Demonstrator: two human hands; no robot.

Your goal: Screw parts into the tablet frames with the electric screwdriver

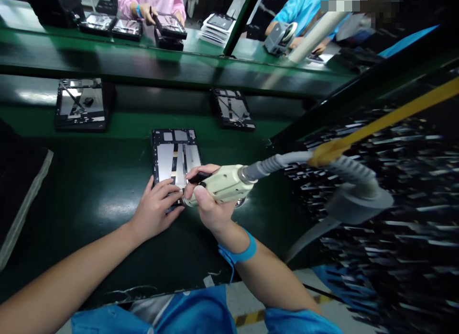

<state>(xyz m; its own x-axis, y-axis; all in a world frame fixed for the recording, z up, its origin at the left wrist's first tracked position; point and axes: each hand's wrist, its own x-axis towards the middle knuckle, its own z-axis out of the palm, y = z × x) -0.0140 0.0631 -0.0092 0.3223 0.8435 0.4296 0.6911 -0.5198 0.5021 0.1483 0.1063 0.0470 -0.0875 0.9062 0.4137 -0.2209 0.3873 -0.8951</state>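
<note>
A tablet-like device (165,161) lies with its inside exposed on the green bench in front of me. Silver plates, dark strips and a black frame show in it. My left hand (158,205) rests at its lower left part, fingers stretched out and apart, the fingertips near the tool's tip. Wrapped in my right hand (211,209) is a cream electric screwdriver (229,181), held tilted, its nose over the device's lower end. The bit itself is hidden by fingers. A grey cable (274,162) leaves its rear end. A blue strap (247,250) circles my right wrist.
Similar opened devices stand further back, one left (81,104) and one right (234,109). A yellow band (401,116) holds the cable at right. Across a raised ledge, a person in pink handles devices, and another in blue sits near a grey tape dispenser (279,37).
</note>
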